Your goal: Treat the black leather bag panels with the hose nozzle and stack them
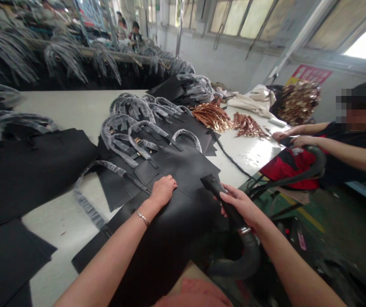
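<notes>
A black leather-like bag panel (185, 213) with handles wrapped in clear plastic lies in front of me, its near end hanging over the table edge. My left hand (163, 189) rests on its upper part, fingers curled together; what is under them, if anything, is hidden. One wrapped handle (88, 204) loops out to the left of that wrist. My right hand (238, 204) is closed around a flat black hose nozzle (213, 184), its tip over the panel's right side. A thick ribbed hose (249, 256) bends down from the nozzle.
More black panels with wrapped handles (128, 108) are piled beyond, and others (32, 166) lie left on the white table (74, 102). Brown straps with gold metal parts (213, 116) lie farther off. At right a co-worker (358, 145) holds another hose beside a red bag (293, 168).
</notes>
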A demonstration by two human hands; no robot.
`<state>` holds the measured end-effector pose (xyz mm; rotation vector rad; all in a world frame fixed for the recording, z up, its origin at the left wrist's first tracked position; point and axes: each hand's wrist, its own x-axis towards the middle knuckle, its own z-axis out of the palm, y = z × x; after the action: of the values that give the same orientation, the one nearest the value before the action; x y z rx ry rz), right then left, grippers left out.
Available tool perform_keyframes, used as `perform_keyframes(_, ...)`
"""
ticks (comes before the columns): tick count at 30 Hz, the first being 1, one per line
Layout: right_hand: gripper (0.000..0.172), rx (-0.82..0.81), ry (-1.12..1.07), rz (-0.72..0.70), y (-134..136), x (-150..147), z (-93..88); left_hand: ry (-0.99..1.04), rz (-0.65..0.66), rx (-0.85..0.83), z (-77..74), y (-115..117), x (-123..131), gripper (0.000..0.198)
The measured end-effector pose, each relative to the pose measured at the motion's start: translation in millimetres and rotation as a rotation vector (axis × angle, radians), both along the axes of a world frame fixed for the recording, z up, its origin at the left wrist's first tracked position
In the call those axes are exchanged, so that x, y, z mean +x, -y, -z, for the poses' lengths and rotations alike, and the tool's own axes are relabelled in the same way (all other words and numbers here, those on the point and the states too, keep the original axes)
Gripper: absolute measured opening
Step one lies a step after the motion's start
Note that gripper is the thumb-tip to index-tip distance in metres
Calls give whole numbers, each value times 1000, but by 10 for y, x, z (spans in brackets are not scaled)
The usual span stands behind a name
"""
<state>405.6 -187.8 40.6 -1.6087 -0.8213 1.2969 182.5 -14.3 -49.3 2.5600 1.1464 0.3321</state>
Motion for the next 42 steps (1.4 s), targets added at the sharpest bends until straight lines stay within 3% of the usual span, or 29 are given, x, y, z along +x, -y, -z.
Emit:
perform_keyframes(5, 66, -38, 14, 30, 67, -14, 18, 41, -113, -130, -103, 68, 13, 17)
perform_keyframes(9, 68, -56, 3, -20, 18, -129, 28, 134, -85, -310, -186, 51, -64, 19)
perform_keyframes(13, 67, -52, -24, -109, -87, -279, 38, 315, -29, -463, -144, 51, -217, 26)
perform_keyframes(17, 65, -92, -73, -228, -197, -393, 46, 397, -129, -225, 22, 181, -369, 2)
perform_keyframes(20, 57, -156, -101, -332, -312, -459, 40, 371, -156, -56, 140, 295, -408, 14)
perform_keyframes(24, 41, -197, -94, -385, -570, -573, 60, 335, -136, -1, 199, 340, -393, 16)
perform_keyframes(26, 37, -163, -57, -356, -716, -631, 72, 330, -122, 7, 197, 323, -392, 15)
perform_keyframes(30, 42, 50, 49, -148, -855, -608, -17, 316, -129, 29, 199, 242, -419, 15)
perform_keyframes(33, 44, 104, 74, -93, -724, -424, -182, 314, -144, 65, 230, 126, -456, 16)
perform_keyframes(36, 43, 14, 67, -101, -421, -208, -306, 310, -186, 98, 266, -17, -499, 15)
perform_keyframes(42, 50, -185, -5, -104, 270, -32, -187, 313, -188, 131, 311, -169, -548, 17)
